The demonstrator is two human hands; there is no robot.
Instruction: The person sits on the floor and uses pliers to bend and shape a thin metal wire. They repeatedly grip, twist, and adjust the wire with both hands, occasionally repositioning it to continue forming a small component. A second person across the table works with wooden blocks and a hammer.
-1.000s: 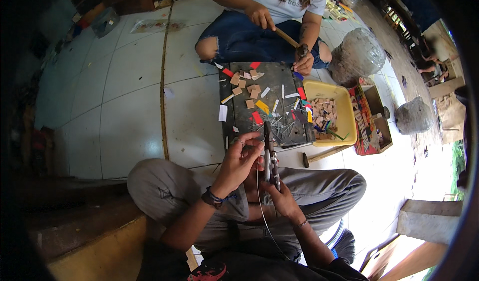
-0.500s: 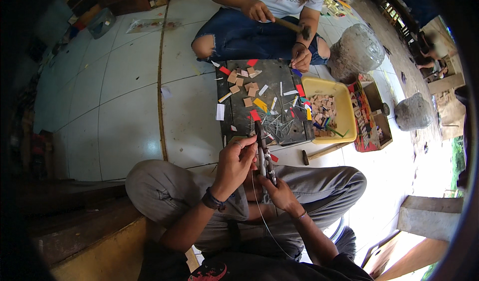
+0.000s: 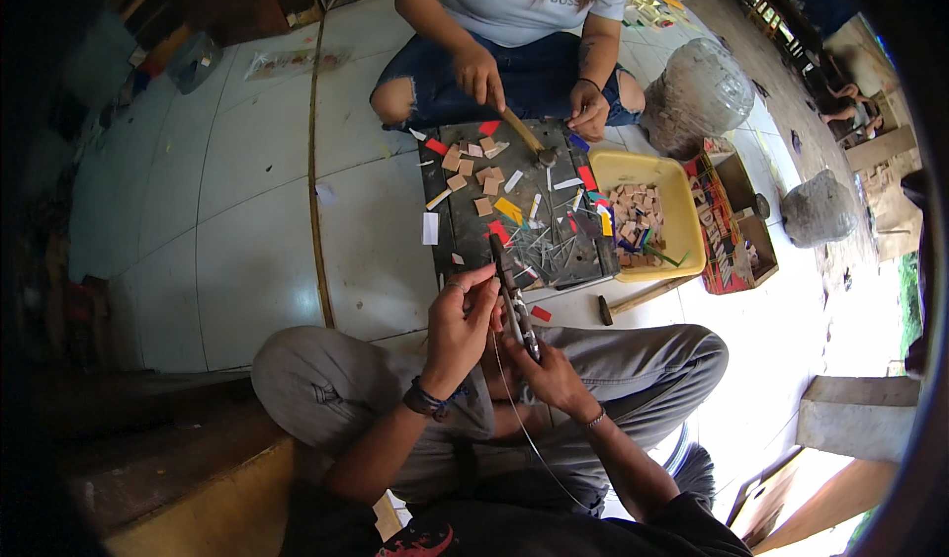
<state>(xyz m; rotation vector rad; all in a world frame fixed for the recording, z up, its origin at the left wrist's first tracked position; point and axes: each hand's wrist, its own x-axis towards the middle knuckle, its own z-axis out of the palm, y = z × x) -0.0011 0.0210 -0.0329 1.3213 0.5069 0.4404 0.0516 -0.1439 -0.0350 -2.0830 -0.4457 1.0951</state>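
Observation:
My right hand [image 3: 554, 377] grips the handles of a pair of dark metal pliers [image 3: 510, 290], jaws pointing away from me. Close beside the jaws, my left hand [image 3: 460, 325] is closed in a pinch on a thin wire [image 3: 522, 430]. The wire hangs from the fingers in a curve down across my lap. Beyond the pliers lies a dark low board [image 3: 460, 231] bearing thin metal pieces [image 3: 539, 253], small tan squares [image 3: 482, 207] and red, white and yellow strips. Exactly where the pliers meet the wire is hard to make out.
Opposite me sits a person whose hand holds a hammer [image 3: 522, 130], its head down at the board. A yellow tray [image 3: 698, 223] of tan squares, an open box [image 3: 756, 260] and another hammer [image 3: 643, 302] lie to the right. Wrapped grey lumps [image 3: 697, 97] stand farther off.
The other person's hammer has come down from the air to the board. My hands and the pliers have shifted slightly left in view, still holding the wire.

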